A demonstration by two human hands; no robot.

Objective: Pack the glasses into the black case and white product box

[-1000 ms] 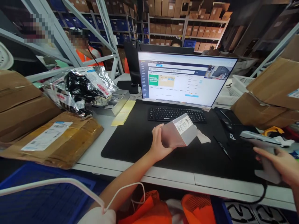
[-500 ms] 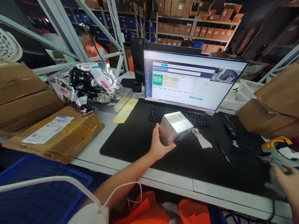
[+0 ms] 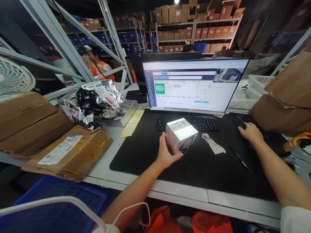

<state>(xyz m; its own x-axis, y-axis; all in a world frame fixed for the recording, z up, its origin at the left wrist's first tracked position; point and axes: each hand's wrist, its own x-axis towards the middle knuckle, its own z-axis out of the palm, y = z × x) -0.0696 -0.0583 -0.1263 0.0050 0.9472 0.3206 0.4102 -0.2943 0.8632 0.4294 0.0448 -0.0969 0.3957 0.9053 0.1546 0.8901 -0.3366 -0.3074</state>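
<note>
My left hand [image 3: 165,154] is closed on a small silver box [image 3: 181,136] with a printed label on top. It holds the box tilted just above the black desk mat [image 3: 145,152], in front of the keyboard [image 3: 189,123]. My right hand [image 3: 250,132] lies on the mat's right side, fingers curved over a black mouse [image 3: 239,120] that is mostly hidden beneath it. The monitor [image 3: 194,84] behind shows a form with a number in its top field.
A crumpled paper scrap [image 3: 213,144] and a pen [image 3: 240,158] lie on the mat. A foil bag [image 3: 92,100], yellow notes [image 3: 131,124] and a taped parcel [image 3: 70,152] sit left. Cardboard boxes [image 3: 286,97] are stacked right. A person in an orange vest [image 3: 99,66] works behind.
My right hand has let go of the grey scanner at the right edge and moved up onto the mouse. The left hand has turned the silver box label-up. A number has appeared on screen.
</note>
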